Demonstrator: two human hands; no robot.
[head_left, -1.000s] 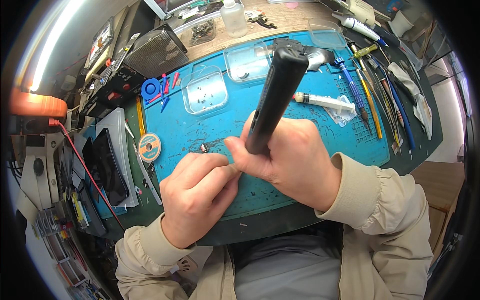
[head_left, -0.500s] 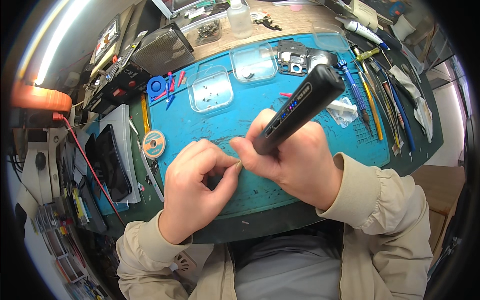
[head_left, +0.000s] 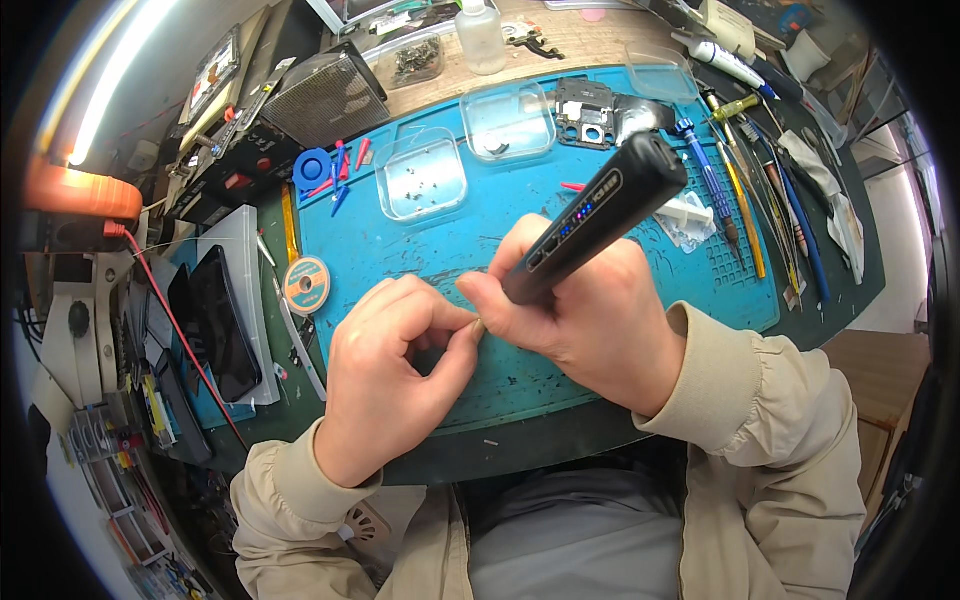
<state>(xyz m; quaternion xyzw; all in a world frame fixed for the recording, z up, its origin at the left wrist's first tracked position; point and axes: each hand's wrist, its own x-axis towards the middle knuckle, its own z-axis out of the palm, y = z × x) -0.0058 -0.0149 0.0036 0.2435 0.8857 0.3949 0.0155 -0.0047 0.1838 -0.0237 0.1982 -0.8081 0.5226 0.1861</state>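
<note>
My right hand is wrapped round a black pen-shaped power tool, with small lit dots along its side. The tool tilts, its thick end up and to the right, and its lower tip is hidden behind my fingers. Close by on the left, my left hand pinches thumb and forefinger together just under that lower end. Something small and pale shows at those fingertips, too little to name. Both hands are held over a worn blue work mat.
Two clear plastic boxes with tiny parts lie beyond my hands. A solder-wick spool and a dark phone are at left. A blue screwdriver, tweezers and other tools line the right. A dark phone part lies at the back.
My hands and the black tool hold almost the same place; the tool's upper end has dipped very slightly. Nothing has been picked up or let go.
</note>
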